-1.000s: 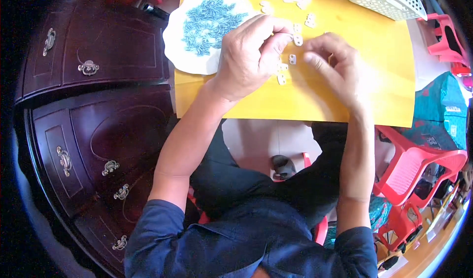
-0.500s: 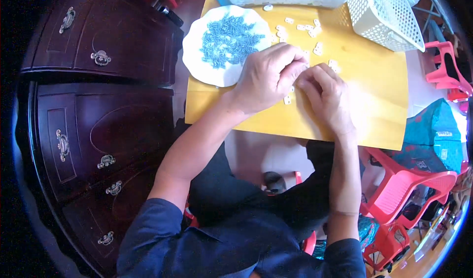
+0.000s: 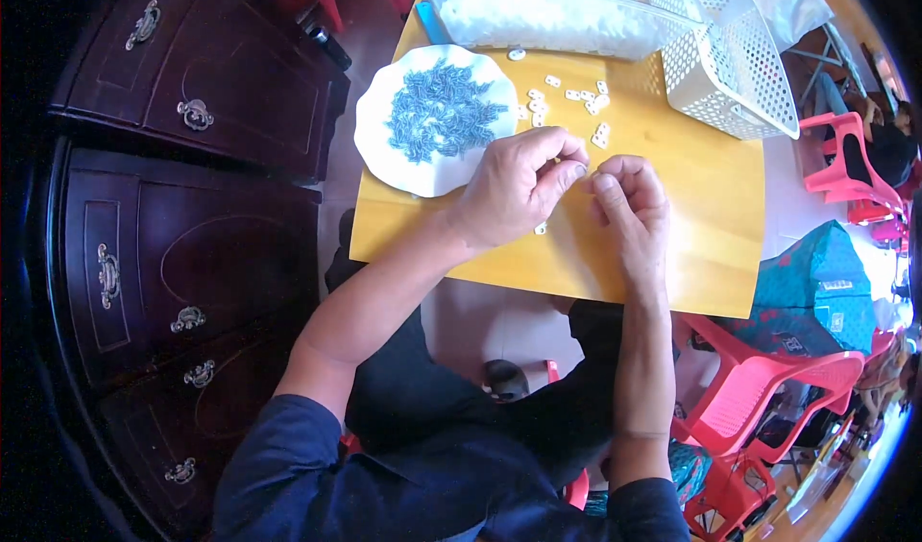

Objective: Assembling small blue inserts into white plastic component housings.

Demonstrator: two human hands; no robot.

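Note:
Above the yellow tabletop (image 3: 706, 220), my left hand (image 3: 514, 187) and my right hand (image 3: 634, 206) face each other with their fingertips a small gap apart. The left thumb and forefinger are pinched together, and the right thumb presses against curled fingers. Whatever lies in either pinch is too small to make out. Beside my left hand stands a white scalloped plate (image 3: 373, 144), heaped with small dark, shiny metal pieces (image 3: 444, 110) like springs or screws. Small white pieces with holes (image 3: 600, 136) are scattered beyond my hands, and one white piece (image 3: 541, 227) lies under my left hand.
A transparent bin (image 3: 557, 24) of white pieces stands along the far edge, a blue strip (image 3: 431, 24) at its left end. At the far right is a white perforated basket (image 3: 725, 81). Dark drawers (image 3: 230, 244) flank the left; red plastic chairs (image 3: 759, 398) stand at the right.
My fingertips have drawn slightly apart, and my right hand has turned so its thumb shows more. The whole view has shifted, revealing more of the bin and basket.

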